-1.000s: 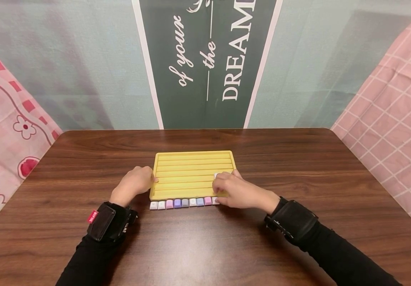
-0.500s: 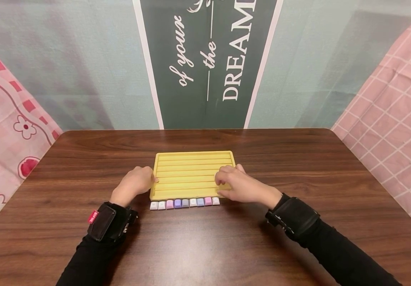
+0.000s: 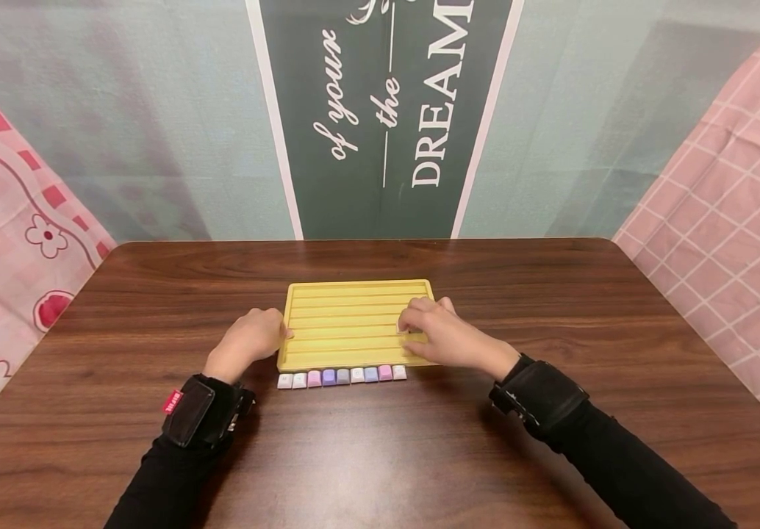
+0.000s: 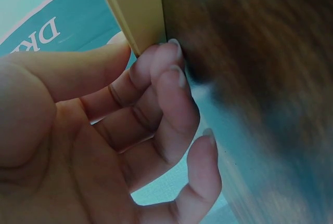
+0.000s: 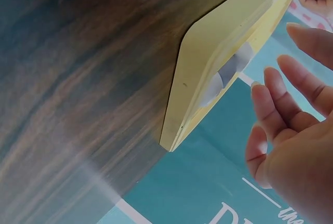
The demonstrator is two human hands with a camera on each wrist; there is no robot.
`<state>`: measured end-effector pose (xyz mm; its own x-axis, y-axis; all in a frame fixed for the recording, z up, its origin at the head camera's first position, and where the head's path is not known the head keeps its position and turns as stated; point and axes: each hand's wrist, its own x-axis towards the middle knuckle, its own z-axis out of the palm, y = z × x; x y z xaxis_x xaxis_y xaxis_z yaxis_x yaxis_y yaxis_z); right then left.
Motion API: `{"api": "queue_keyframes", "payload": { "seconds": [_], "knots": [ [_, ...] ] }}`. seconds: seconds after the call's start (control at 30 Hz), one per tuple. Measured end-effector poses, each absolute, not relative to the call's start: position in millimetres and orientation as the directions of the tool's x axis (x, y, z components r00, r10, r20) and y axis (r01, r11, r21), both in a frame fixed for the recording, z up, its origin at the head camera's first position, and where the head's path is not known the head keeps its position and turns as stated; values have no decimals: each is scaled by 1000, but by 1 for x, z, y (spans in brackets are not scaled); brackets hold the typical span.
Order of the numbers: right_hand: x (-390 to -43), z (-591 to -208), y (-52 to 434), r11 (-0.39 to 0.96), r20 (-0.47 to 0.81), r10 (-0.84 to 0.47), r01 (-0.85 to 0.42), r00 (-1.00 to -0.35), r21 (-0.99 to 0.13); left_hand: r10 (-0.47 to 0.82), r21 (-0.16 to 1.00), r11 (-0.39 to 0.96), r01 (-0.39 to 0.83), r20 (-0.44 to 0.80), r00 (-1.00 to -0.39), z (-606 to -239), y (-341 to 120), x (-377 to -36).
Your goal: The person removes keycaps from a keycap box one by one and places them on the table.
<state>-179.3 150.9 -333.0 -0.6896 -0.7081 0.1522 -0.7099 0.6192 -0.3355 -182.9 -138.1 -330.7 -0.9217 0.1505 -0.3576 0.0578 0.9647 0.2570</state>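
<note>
The yellow grooved plastic tray (image 3: pixel 353 323) lies at the middle of the brown wooden bench (image 3: pixel 380 455), with a row of pastel keycaps (image 3: pixel 342 376) touching its near edge. The left hand (image 3: pixel 248 339) keeps its curled fingers on the tray's left rim — steadying it. The right hand (image 3: pixel 434 334) has moved from the row's right end up onto the tray's right side, fingers curled, pinching a small white keycap (image 3: pixel 401 327) over a groove; it appears to be seating it.
</note>
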Motion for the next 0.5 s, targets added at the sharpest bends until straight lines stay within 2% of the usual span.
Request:
{"api": "queue_keyframes", "payload": {
  "seconds": [0.5],
  "knots": [
    [-188,-334,151,742,72,-615,-608,-785,-282,150,267,962,55,-351,-924,-331,-139,-183]
  ]
}}
